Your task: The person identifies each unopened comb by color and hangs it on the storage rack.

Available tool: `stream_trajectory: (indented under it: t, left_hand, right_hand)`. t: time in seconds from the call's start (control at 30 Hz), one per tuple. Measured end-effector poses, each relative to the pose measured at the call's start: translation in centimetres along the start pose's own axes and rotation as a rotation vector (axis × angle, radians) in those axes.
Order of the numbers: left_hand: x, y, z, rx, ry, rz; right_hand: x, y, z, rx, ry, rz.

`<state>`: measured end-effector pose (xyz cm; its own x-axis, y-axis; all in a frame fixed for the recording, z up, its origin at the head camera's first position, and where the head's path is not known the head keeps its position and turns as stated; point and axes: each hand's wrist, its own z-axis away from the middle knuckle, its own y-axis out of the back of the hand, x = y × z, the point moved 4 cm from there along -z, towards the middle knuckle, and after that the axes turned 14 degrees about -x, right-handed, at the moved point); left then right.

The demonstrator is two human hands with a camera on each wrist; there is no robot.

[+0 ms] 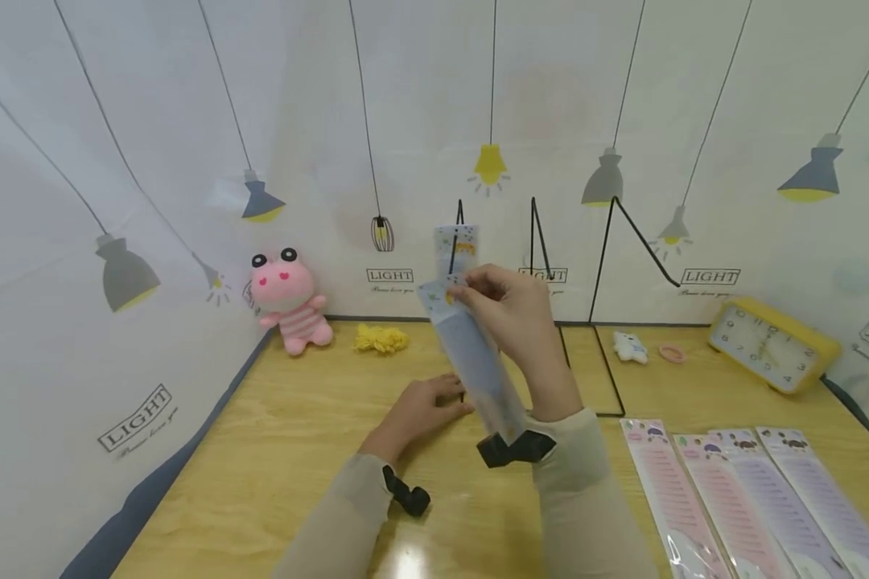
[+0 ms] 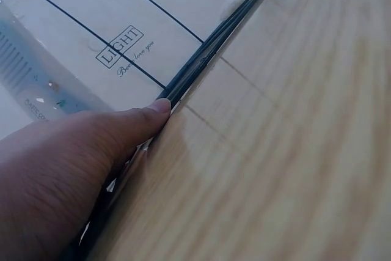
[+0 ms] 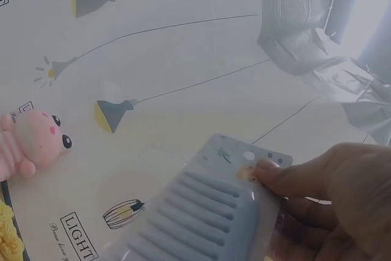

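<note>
Near the top, my right hand (image 1: 517, 318) pinches a long clear packet (image 3: 211, 212) between thumb and fingers, by its printed header with a hole in it. Inside is a pale blue ribbed plastic piece. A similar blue packet (image 1: 445, 239) hangs behind it on the left hook of a black wire rack (image 1: 602, 265). The held packet's header overlaps the hook's front end; whether the wire passes through its hole cannot be seen. Low on the table my left hand (image 1: 416, 414) grips the rack's base wire, its thumb on top in the left wrist view.
Several pink and purple packets (image 1: 669, 482) lie at the right front. A yellow alarm clock (image 1: 771, 344), a small white toy (image 1: 630, 347) and a pink ring (image 1: 672, 353) stand behind them. At the back left are a pink plush toy (image 1: 290, 297) and yellow yarn (image 1: 380, 338).
</note>
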<state>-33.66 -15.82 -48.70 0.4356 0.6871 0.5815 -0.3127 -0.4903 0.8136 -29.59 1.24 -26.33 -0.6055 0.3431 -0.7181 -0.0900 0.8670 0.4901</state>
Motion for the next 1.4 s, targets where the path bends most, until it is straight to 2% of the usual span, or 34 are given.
stream_trajectory:
  t: [0.13,0.33,0.57,0.8,0.97,1.13,1.3,1.4]
  left_hand:
    - [0.2,0.4,-0.4,0.018,0.001,-0.020]
    - [0.2,0.5,-0.3,0.009,0.011,-0.018]
    - [0.2,0.7,-0.4,0.001,0.009,-0.015]
    - [0.3,0.7,-0.2,-0.015,0.024,-0.009]
    - [0.3,0.5,0.0,-0.005,0.027,-0.011]
    - [0.3,0.3,0.0,0.001,0.045,-0.014]
    - [0.2,0.1,0.2,0.004,0.058,-0.003]
    - [0.2,0.0,0.3,0.003,0.058,0.010]
  right_hand:
    - [-0.3,0.1,-0.3,0.020,0.030,0.029]
    - [-0.2,0.0,-0.4,0.034,0.016,0.033]
    - [-0.2,0.5,-0.7,0.049,0.080,0.071]
    - [0.1,0.4,-0.7,0.033,0.066,0.062]
    - [0.8,0.1,-0.8,0.030,0.053,0.065]
    - [1.9,-0.5,-1.2,0.073,0.024,0.050]
    - [2.9,-1.4,-1.4,0.127,0.046,0.065]
    - [3.3,-1.7,-1.4,0.124,0.059,0.075]
